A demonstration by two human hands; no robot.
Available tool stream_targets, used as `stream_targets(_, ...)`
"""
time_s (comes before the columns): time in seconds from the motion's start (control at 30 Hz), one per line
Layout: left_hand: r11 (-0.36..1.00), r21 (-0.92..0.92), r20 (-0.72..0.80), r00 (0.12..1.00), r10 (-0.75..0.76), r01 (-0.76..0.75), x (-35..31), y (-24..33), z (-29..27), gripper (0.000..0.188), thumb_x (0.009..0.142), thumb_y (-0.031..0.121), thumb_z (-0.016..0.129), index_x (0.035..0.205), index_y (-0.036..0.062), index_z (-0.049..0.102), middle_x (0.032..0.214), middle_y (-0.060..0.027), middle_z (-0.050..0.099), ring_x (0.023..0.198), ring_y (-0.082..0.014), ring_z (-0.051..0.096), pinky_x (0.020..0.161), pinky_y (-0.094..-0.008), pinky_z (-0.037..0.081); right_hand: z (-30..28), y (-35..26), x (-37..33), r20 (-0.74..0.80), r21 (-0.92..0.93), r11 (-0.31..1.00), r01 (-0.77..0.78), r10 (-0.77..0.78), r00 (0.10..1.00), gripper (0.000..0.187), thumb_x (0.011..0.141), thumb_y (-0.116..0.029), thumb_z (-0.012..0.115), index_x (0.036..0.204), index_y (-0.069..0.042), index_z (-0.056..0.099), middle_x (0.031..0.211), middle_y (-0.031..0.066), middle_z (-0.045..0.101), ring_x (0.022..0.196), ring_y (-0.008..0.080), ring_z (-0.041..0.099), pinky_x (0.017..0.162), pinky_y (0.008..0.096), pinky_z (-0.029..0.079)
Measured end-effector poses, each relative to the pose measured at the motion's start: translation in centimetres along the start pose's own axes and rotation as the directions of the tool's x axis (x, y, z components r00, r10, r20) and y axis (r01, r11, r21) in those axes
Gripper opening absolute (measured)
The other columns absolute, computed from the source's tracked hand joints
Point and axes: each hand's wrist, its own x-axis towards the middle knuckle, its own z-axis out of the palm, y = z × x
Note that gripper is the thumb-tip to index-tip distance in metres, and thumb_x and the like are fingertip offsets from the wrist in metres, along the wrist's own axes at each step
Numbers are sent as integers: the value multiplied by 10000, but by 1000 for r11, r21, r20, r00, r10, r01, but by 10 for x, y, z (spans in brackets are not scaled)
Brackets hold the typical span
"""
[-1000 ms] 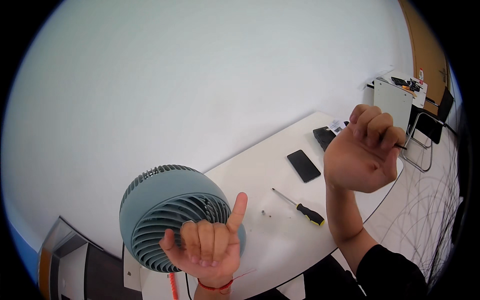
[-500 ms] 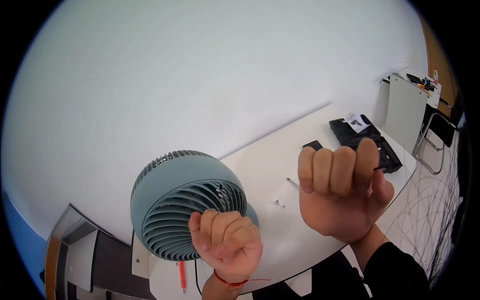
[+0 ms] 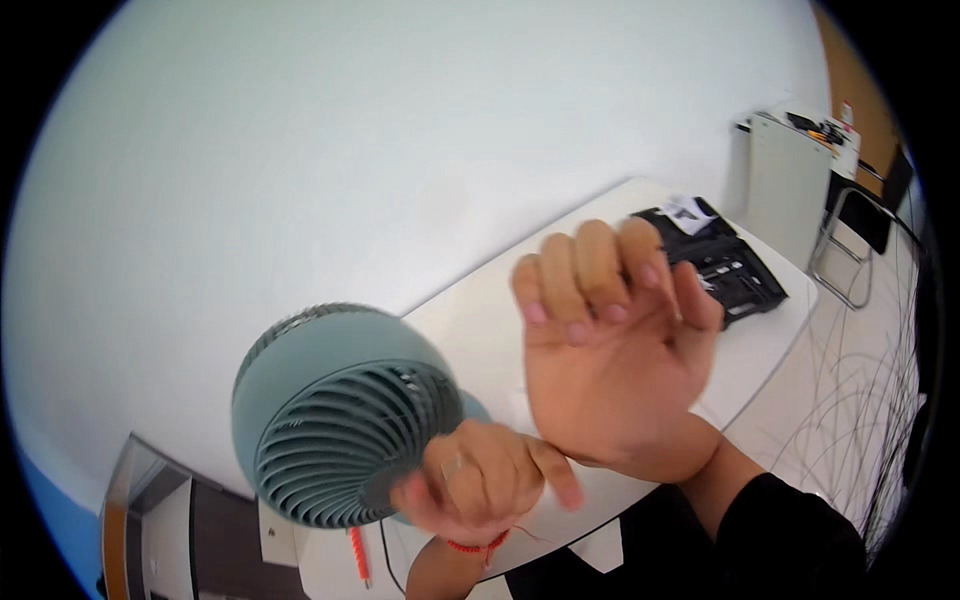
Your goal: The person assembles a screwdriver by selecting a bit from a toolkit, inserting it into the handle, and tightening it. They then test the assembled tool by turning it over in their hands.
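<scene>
My right hand [image 3: 620, 370] is raised above the table, palm facing me. Its fingers bend loosely away from the palm, with nothing in them. Lower and to the left, my left hand [image 3: 490, 480] is partly blurred; its fingers are half curled, one sticks out toward the right wrist, and I see nothing held. It wears a ring and a red string bracelet [image 3: 480, 546]. Just behind the left hand is a grey-green round fan [image 3: 345, 410] with a curved-slat grille, partly covered by that hand. Whether the hand touches the grille, I cannot tell.
An open black tool case [image 3: 735, 270] with a paper sheet lies at the far right of the white table [image 3: 470, 310]. A red-handled screwdriver [image 3: 359, 555] and a dark cable are at the near left. A folding chair [image 3: 845, 250] and a side desk [image 3: 790, 185] stand beyond.
My right hand has moved left and uncurled from a fist into loosely bent fingers. My left hand has shifted right and loosened, one finger extending. The whole view has shifted slightly.
</scene>
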Motion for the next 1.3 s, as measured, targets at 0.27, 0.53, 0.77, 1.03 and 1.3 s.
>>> stream_targets(0.27, 647, 744, 379, 903, -200, -169, 9, -20, -45, 526, 1006, 314, 529, 566, 64, 384, 510, -12, 422, 429, -182, 371, 809, -603, 582, -9, -24, 28, -177, 147, 989, 24, 2, 984, 289, 994, -305, 411, 771, -122, 426, 687, 16, 365, 641, 181, 376, 718, 356, 346)
stream_targets(0.53, 999, 13, 136, 990, 48, -51, 9, 8, -33, 493, 967, 378, 461, 562, 100, 494, 459, -18, 461, 425, -147, 381, 594, -363, 451, -5, -50, 40, -18, 43, 997, 63, -63, 998, 206, 963, -188, 473, 793, -127, 373, 679, 4, 316, 608, 154, 317, 691, 331, 319)
stream_targets(0.77, 986, -145, 128, 987, 101, -82, 3, 24, -21, 491, 907, 397, 517, 518, 98, 491, 470, -26, 478, 445, -99, 460, 592, -259, 446, -4, -51, 40, -12, 64, 998, 24, -23, 1000, 204, 965, -157, 451, 791, -121, 351, 672, 17, 309, 601, 155, 306, 689, 335, 319)
stream_targets(1.03, 988, -49, 54, 987, 152, -150, -11, 30, 14, 284, 813, 21, 601, 711, 150, 369, 685, 19, 405, 571, -113, 388, 678, -286, 422, -5, -49, 39, -12, 19, 1000, 9, -8, 1000, 199, 964, -137, 444, 788, -127, 352, 676, 17, 299, 607, 154, 287, 688, 332, 306)
stream_targets(1.3, 961, -218, 326, 915, 236, -171, -34, 45, 59, 404, 752, -289, 565, 644, 71, 417, 583, -17, 398, 434, -105, 353, 480, -300, 446, -15, -64, 33, 97, -116, 993, 33, -22, 995, 180, 973, -116, 446, 815, -108, 362, 716, 26, 298, 655, 163, 285, 735, 316, 312)
